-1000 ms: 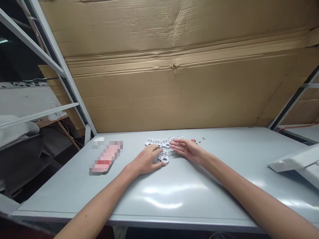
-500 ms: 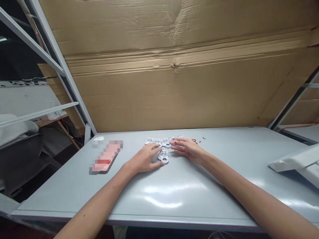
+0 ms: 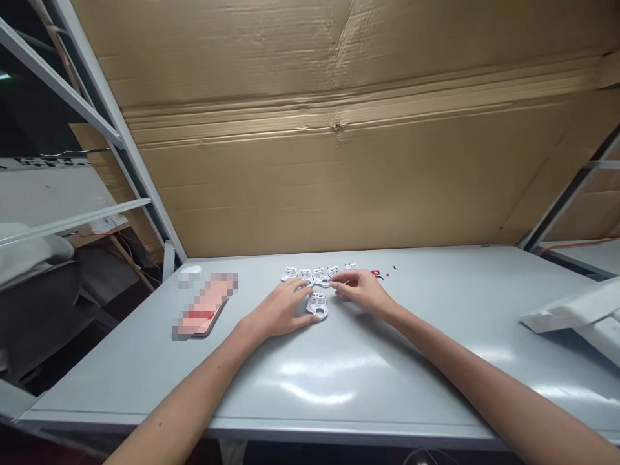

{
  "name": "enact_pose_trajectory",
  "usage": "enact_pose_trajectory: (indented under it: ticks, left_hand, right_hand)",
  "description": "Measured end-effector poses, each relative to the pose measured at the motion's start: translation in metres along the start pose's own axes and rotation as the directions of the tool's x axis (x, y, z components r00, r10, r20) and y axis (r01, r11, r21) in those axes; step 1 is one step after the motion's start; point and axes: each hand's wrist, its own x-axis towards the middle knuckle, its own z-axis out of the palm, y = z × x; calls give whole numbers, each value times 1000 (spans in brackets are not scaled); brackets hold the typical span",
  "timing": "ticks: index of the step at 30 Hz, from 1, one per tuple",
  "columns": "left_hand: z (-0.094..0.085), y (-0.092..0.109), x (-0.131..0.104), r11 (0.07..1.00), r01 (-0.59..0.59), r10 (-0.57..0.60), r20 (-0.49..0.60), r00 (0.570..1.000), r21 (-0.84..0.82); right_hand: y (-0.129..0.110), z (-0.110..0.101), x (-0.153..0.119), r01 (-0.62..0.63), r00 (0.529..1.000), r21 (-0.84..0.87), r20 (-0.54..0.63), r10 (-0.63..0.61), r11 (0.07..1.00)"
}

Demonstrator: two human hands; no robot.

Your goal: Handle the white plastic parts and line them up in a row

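White ring-ended bracket (image 3: 317,301) near side of bracket row (image 3: 320,276), long axis approx near-far, just R of L hand (image 3: 279,309), fingers apart. L closer; R hand (image 3: 364,290) far-R, fingertips bunched, can't tell if gripping.

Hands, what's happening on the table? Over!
Left hand at front white part, grip unclear. Right hand near back white parts, grip unclear. Front white part on table. Right hand partly hiding back white parts.
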Motion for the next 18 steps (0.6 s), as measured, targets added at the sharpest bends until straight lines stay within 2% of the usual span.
enact_pose_trajectory:
  ticks: [3, 5, 11, 18]
  left_hand:
    - [0, -2, 0, 1000, -1, 1, -8, 1000, -15]
    - [1, -3, -1, 1000, -10, 10, -19, 1000, -28]
    - [4, -5, 0, 999, -28, 27, -25, 999, -43]
    - [4, -4, 2, 999, -15, 15, -3, 1000, -51]
  right_hand:
    - [0, 2, -2, 107, 994, -84, -2, -107, 991]
    - [-1, 4, -4, 170, 985, -124, 42, -166, 978]
    - [2, 11, -8, 371, 928, -257, 111, -354, 892]
    - [8, 18, -8, 352, 934, -340, 180, -308, 872]
